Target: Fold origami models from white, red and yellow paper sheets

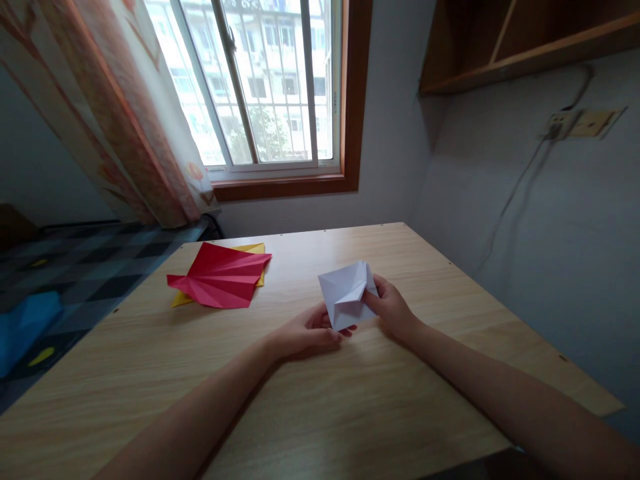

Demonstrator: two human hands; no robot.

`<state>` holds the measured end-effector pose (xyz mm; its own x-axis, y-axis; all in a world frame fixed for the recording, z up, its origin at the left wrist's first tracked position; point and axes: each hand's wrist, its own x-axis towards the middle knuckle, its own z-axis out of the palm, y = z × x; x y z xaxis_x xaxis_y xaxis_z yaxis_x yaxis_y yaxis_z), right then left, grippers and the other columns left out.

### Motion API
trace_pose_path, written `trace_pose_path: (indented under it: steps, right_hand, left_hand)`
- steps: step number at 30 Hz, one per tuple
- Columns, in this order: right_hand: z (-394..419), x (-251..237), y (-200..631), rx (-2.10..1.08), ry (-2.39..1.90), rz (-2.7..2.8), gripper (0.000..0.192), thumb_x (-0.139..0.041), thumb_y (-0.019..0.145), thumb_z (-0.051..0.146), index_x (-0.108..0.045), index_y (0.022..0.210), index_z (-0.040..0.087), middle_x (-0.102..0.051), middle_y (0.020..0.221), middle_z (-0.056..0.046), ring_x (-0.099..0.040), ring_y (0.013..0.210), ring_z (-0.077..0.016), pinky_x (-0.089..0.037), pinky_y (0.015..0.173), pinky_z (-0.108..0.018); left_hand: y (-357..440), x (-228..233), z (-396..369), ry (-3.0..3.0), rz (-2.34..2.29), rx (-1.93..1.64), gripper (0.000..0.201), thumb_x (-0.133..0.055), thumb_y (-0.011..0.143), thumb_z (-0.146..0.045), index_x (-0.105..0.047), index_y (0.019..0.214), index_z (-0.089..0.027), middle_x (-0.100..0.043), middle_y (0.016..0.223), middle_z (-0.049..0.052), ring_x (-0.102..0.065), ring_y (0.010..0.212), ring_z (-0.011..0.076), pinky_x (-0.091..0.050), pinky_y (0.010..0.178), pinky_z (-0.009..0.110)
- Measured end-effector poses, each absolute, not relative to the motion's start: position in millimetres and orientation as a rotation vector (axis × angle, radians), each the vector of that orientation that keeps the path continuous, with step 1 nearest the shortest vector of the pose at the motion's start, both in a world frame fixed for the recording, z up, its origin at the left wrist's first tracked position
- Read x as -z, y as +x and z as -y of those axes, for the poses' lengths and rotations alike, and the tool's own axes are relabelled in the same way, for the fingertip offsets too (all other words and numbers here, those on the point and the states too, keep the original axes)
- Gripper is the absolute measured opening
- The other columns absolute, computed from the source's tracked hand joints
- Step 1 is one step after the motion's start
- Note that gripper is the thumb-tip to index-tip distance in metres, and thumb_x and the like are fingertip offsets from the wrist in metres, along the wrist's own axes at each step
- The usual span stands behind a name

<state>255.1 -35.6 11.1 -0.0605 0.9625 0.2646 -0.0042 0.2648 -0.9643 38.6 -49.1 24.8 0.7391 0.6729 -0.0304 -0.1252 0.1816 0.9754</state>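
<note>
bright window [273, 87] beside patterned curtain [117, 113], grey wall [550, 220]

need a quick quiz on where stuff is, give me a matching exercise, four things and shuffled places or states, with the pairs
1 white paper
2 red paper
3 yellow paper
4 blue item

A partly covered by the red paper
B on the checked cloth
C gripped by the right hand
D creased, lying over the yellow paper

Pairs: 1-C, 2-D, 3-A, 4-B
</note>
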Motion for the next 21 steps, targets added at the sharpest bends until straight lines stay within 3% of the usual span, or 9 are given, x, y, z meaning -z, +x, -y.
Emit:
trace_pose_path:
  steps: [6,11,21]
  right_hand:
    - [38,-13,255,-1.119,-0.957,1.391,0.039,-0.071,0.077,0.051,-0.064,0.096,0.017,-0.066,0.086,-0.004,-0.058,0.077,-0.0192,-0.048,0.067,-0.029]
    - [39,-8,253,-1.239,-0.91,1.394,0.04,-0.074,0.076,0.048,-0.063,0.098,0.016,-0.068,0.087,-0.005,-0.06,0.075,-0.0184,-0.049,0.067,-0.03]
    - [47,-10,251,-1.28,-0.916,1.572,0.039,-0.075,0.074,0.045,-0.068,0.097,0.014,-0.073,0.092,-0.007,-0.064,0.077,-0.0204,-0.053,0.071,-0.034]
  left_hand:
    - [46,-20,49,1.377,-0.785,-0.694,0.046,-0.077,0.074,-0.051,-0.063,0.095,-0.013,-0.07,0.086,0.007,-0.064,0.078,0.0174,-0.052,0.073,0.031]
    - [47,-17,45,1.352,-0.851,-0.813,0.062,-0.064,0.075,-0.07,-0.067,0.086,-0.01,-0.068,0.081,0.008,-0.061,0.074,0.0181,-0.054,0.07,0.032]
    - [47,-27,46,1.15,-0.905,-0.957,0.054,-0.081,0.065,-0.057,-0.07,0.088,-0.009,-0.07,0.076,0.006,-0.061,0.067,0.0168,-0.049,0.065,0.028]
